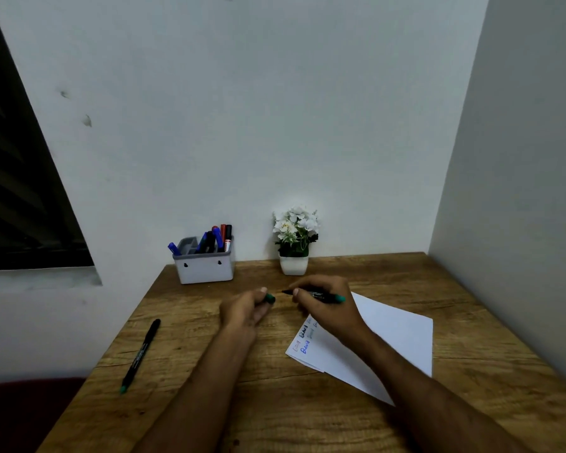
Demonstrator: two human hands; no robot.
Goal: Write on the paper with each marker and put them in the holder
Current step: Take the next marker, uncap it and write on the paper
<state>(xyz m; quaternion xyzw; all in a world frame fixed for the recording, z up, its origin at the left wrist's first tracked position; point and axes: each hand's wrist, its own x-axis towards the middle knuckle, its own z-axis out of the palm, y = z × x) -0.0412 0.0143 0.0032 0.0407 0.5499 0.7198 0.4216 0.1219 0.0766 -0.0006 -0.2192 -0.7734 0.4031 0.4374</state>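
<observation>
Holding the uncapped green marker (317, 295) in our right hand (324, 305), we have the fingers curled round its dark barrel, the bare tip pointing left and the green end sticking out to the right. White print runs along the barrel, too blurred to read. Our left hand (245, 308) is just beside it, fingers closed round the green cap (270, 298), whose end peeks out toward the marker tip; a small gap separates tip and cap. Both forearms reach in from the near edge and converge above the wooden surface (193, 403).

Under and to the right of our right hand lies the paper (389, 338), with short lines of blue and green writing and a faint reddish word at its left corner; we cannot make out the words. Well to the left of our left hand, a second capped marker (141, 354) lies on the surface, black with a green end, its lettering unreadable. Beyond our left hand, against the wall, stands the grey holder (205, 268) with blue, red and black markers (216, 238) upright or leaning in it. Beyond our right hand sits a small white pot of white flowers (294, 240).
</observation>
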